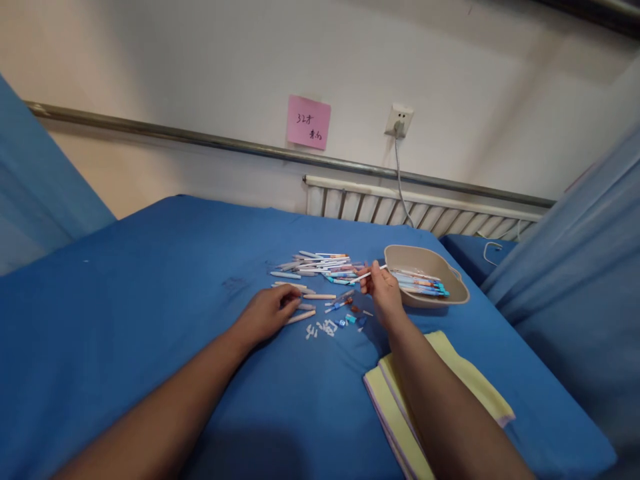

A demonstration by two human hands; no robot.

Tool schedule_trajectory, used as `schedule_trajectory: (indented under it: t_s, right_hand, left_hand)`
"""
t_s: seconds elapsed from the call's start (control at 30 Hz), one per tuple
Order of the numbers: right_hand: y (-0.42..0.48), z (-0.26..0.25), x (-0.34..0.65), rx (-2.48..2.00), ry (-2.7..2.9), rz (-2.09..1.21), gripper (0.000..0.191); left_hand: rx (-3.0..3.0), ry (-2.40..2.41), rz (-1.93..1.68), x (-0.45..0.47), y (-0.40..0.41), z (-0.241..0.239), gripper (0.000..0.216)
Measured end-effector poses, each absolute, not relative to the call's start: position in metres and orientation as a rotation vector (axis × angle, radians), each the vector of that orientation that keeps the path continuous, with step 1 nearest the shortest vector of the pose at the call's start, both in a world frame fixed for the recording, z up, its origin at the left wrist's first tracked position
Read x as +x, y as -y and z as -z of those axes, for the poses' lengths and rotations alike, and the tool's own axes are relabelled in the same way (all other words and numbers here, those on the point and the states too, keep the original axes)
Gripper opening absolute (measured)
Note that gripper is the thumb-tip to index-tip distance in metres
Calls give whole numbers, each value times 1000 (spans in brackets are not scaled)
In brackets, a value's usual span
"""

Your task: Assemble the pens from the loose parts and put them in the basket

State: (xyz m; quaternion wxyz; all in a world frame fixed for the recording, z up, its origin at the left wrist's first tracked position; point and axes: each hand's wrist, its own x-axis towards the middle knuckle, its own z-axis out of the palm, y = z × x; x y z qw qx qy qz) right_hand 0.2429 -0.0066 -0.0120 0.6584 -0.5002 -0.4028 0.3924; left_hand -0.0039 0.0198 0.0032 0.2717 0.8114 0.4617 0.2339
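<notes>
Several pens and pen parts (pixel 320 267) lie scattered on a blue cloth-covered table (pixel 150 300). My right hand (pixel 383 290) is closed in a pinch on a thin white pen (pixel 370 273), held just left of a beige tray (pixel 425 257) that contains a few assembled pens (pixel 423 283). My left hand (pixel 273 310) rests on the cloth with curled fingers touching pale pen barrels (pixel 303 313); whether it grips one is unclear. Small caps and tips (pixel 330 325) lie between my hands.
A folded yellow cloth (pixel 450 360) lies under my right forearm near the front edge. Behind the table are a wall with a pink note (pixel 309 122), a socket with a cable (pixel 399 121), a radiator (pixel 400 210), and blue curtains on both sides.
</notes>
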Motion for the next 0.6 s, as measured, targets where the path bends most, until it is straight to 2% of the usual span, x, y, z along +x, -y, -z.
schedule_trajectory:
  t_s: [0.3, 0.43, 0.6]
  right_hand:
    - [7, 19, 232, -1059, 818, -1032, 36]
    - [8, 21, 235, -1022, 727, -1069, 33]
    - [10, 19, 238, -944, 650, -1120, 32]
  left_hand:
    - [1568, -1367, -1126, -15, -45, 1, 26]
    - [1309, -1315, -1197, -18, -50, 4, 29]
    - [1266, -1300, -1191, -19, -49, 4, 33]
